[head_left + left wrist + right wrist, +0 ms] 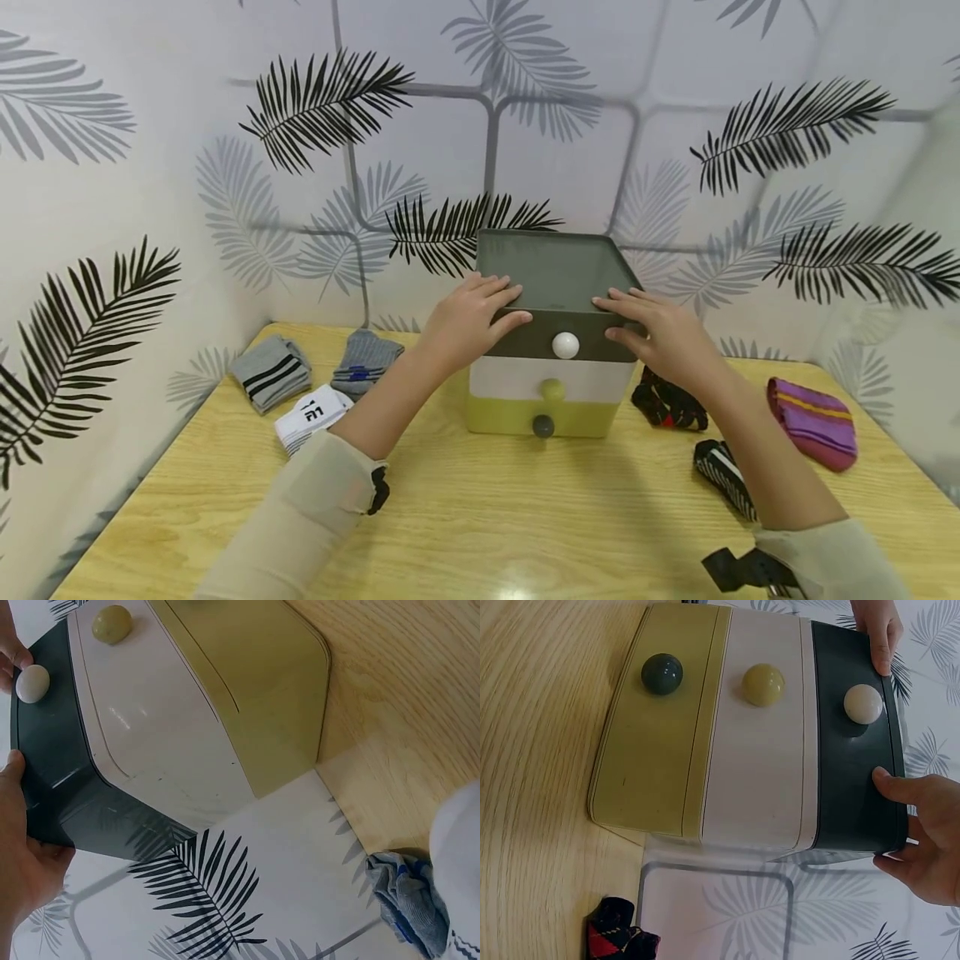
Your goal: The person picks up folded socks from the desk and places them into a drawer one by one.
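A small three-tier drawer box (498, 377) stands on the table, dark green on top, white in the middle, yellow-green below. Its round knobs are white (566, 345), yellow (552, 390) and dark grey (543, 426), one per tier. My left hand (467, 323) grips the dark tier's left front corner, fingers over the top rim and thumb at the front. At the opposite corner my right hand (663, 335) holds on the same way; in the right wrist view its thumb presses the dark front (847, 780). All drawer fronts look closed.
Folded socks lie left of the box: grey striped (272, 373), grey with blue (366, 362), white (311, 414). On the right are black-and-red socks (667, 400), black-and-white striped ones (723, 475) and a purple pair (813, 421). A leaf-patterned wall (420, 150) rises behind the wooden table (480, 517).
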Demonstrator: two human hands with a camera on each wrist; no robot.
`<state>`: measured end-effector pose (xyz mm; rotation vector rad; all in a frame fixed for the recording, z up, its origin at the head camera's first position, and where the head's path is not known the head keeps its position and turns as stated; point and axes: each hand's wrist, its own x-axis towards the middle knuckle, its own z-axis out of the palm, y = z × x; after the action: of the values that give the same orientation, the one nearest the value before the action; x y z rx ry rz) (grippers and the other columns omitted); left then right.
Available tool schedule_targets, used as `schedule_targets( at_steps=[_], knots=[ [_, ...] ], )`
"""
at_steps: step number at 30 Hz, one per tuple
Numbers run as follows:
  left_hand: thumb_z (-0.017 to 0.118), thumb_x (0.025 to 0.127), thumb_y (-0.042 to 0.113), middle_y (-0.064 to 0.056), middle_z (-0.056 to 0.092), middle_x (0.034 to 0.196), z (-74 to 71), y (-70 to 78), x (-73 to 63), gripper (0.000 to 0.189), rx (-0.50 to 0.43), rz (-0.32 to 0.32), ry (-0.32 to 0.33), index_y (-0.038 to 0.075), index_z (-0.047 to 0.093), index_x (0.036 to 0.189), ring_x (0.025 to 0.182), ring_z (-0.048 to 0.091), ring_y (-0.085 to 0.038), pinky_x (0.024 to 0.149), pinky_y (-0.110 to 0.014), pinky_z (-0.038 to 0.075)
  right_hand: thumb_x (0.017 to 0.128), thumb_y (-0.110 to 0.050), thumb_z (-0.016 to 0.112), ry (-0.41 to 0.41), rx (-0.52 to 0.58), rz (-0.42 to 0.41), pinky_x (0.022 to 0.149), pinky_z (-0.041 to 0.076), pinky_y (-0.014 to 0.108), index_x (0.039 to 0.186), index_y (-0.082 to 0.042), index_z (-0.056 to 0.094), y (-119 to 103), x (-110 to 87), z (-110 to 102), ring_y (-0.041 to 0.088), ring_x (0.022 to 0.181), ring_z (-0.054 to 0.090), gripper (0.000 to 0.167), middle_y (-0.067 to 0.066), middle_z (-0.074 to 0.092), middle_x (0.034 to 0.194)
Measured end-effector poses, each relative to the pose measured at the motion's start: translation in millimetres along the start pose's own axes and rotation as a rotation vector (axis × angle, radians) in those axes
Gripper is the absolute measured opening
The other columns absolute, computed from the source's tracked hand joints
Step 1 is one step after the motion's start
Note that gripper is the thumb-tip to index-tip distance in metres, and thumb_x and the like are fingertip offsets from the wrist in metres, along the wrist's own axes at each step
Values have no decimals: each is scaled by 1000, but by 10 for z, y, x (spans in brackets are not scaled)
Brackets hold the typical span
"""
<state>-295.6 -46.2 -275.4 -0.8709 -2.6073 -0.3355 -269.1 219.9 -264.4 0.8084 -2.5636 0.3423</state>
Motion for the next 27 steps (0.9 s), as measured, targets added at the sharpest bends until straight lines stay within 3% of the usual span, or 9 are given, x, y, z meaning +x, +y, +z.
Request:
schedule_targets(
  at_steps=[8, 14, 21, 24, 27],
  knots=[
    [44, 94, 45, -7, 36, 143, -28, -120, 33, 54, -96, -16, -31, 12, 45, 137, 134, 24, -22, 108, -28, 9, 85, -19, 67, 40, -60, -13, 89, 38, 55, 125, -9, 59, -35, 51, 32, 39, 116, 46, 42, 17, 53, 126],
    [43, 94, 47, -6, 36, 143, -40, -152, 57, 55, -107, -9, -45, 13, 45, 137, 134, 24, -22, 108, -28, 10, 84, -16, 68, 60, -41, -9, 92, 36, 55, 124, -8, 60, -33, 53, 61, 40, 116, 45, 42, 18, 52, 126],
    [35, 98, 45, -4, 49, 133, -159, -114, 250, 48, -121, -114, -76, 14, 56, 129, 124, 40, -22, 101, -37, 31, 83, -15, 69, 76, -34, -19, 91, 36, 54, 123, -7, 61, -35, 20, 88, 41, 114, 47, 42, 19, 53, 125],
    [36, 98, 44, -5, 47, 135, -195, -121, 403, 48, -81, -179, -106, 13, 53, 131, 124, 40, -22, 99, -37, 33, 84, -16, 68, 69, -38, -20, 92, 35, 54, 124, -7, 60, -31, 13, 95, 40, 115, 46, 42, 18, 52, 126],
    [34, 98, 46, -8, 34, 144, -216, -141, 535, 55, -53, -275, -183, 10, 41, 140, 131, 29, -23, 103, -38, 26, 84, -16, 68, 68, -39, -24, 93, 34, 54, 125, -7, 59, -28, 15, 94, 40, 117, 44, 43, 18, 51, 127]
  ],
)
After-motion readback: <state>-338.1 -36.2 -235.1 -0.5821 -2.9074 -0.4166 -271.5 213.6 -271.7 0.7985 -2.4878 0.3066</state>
